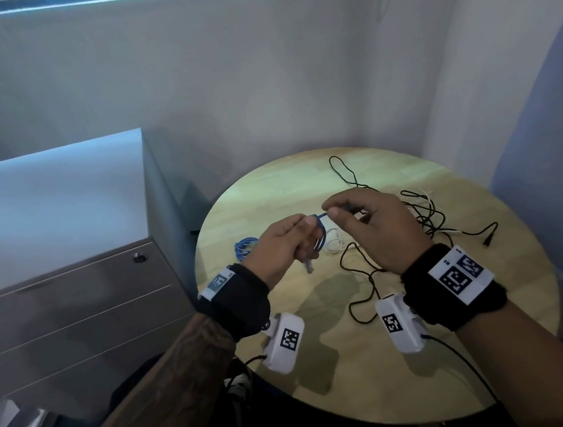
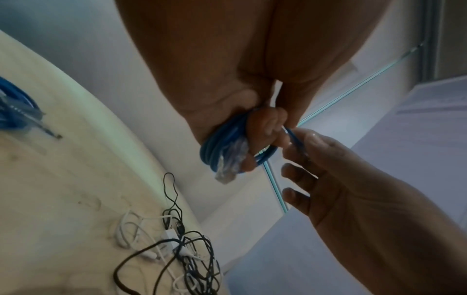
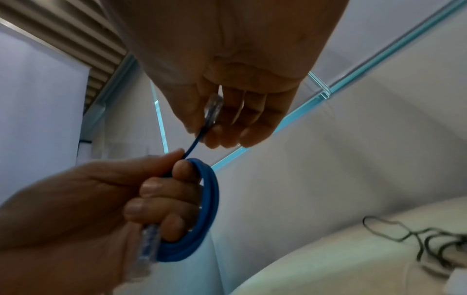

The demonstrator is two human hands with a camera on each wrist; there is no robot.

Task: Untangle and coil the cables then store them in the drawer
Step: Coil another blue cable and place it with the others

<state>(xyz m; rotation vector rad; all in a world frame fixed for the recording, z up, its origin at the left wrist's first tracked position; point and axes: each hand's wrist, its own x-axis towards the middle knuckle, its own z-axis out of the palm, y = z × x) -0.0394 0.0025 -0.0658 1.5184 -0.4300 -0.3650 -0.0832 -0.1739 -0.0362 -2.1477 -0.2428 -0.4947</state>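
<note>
Two raised hands: left hand [image 1: 284, 243] fisted around blue cable coil [image 3: 209, 209], right hand [image 1: 371, 227] pinching its end.

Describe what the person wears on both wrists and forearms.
Each wrist carries a black wristband: left wristband, right wristband. Both bear white tags printed with black square-pattern markers. A white camera unit hangs under each wrist, with a thin black lead. The forearms are bare, no sleeves.

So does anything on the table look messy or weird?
Yes. On the round table, black cables and white cables lie knotted together in a loose heap. Another blue cable sits coiled beside them. Nothing looks broken or spilled.
</note>
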